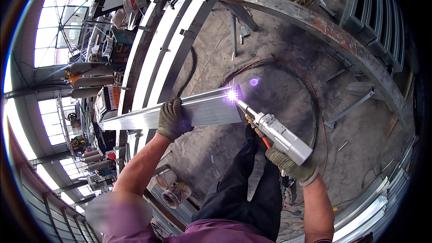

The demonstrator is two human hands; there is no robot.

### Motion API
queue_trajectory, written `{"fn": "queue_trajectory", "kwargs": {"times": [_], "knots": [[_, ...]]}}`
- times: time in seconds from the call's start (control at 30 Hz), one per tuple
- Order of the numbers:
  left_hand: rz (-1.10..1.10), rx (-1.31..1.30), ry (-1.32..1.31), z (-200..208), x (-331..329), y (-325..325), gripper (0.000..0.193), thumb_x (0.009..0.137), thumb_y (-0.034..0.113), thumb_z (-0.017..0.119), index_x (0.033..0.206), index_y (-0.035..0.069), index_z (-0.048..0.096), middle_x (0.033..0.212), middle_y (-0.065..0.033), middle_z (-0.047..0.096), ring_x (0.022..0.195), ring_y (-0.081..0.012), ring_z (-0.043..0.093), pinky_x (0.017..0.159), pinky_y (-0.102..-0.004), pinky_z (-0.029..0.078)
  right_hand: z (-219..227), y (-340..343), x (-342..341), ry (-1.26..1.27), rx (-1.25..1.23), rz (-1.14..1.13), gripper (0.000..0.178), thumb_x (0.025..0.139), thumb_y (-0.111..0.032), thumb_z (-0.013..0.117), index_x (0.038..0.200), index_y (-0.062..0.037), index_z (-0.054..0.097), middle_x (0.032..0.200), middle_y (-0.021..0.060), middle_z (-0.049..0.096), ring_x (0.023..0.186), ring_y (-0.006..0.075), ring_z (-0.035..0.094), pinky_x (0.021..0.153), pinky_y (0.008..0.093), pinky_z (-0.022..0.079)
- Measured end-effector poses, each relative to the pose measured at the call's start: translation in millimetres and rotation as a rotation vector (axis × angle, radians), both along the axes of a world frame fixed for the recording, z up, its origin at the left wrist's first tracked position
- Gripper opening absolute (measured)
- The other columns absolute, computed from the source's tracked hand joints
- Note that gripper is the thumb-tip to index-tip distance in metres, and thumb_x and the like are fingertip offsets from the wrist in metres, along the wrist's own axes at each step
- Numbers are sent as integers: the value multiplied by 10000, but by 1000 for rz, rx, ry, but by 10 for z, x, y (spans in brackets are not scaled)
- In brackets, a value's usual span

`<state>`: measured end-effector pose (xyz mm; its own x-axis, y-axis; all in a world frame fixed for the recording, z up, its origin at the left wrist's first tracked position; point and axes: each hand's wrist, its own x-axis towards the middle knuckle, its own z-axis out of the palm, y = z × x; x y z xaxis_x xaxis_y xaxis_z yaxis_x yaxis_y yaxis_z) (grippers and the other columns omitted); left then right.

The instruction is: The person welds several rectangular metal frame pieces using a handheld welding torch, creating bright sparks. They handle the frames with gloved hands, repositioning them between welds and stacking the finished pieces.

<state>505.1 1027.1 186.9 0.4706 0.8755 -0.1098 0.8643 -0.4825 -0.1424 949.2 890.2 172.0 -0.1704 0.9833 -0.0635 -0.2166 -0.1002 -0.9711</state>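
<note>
My left hand, in a green knit work glove, grips a long silvery metal channel by its edge. The channel slants from the left toward the middle, its near end at the left resting by the long rails. In my gloved right hand is a white and grey handheld welding gun, a brass fitting and an orange hose on its underside. Its nozzle points up and left at the channel's right end, where a bright violet-white welding spark glows. The glare hides the exact spot where the nozzle tip meets the metal.
Long pale metal rails run along the left. A rusty steel beam crosses the far right. A red hose curves over the concrete floor. Two buckets stand near my legs. Stacked metal profiles lie at the right.
</note>
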Motion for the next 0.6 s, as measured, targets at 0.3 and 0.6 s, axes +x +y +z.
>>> {"fn": "queue_trajectory", "kwargs": {"times": [0.3, 0.6], "knots": [[-17, 33, 18, -4, 7, -11, 1009, 592, 384, 891, 1379, -56, 439, 1238, -240, 571, 1125, -433, 575, 1005, -555, 462, -33, 27, -4, -143, 188, -18, 291, 879, -45, 843, 1163, -28, 786, 1048, 80, 816, 885, 143, 778, 762, 288, 608], [17, 5, 32, 4, 16, -21, 1131, 528, 408, 936, 1423, -29, 399, 1275, -232, 554, 1159, -424, 560, 1039, -559, 445, -65, -56, -25, -27, 45, -24, 275, 865, -25, 843, 1136, -41, 801, 1043, 73, 817, 910, 133, 777, 776, 284, 615]]}}
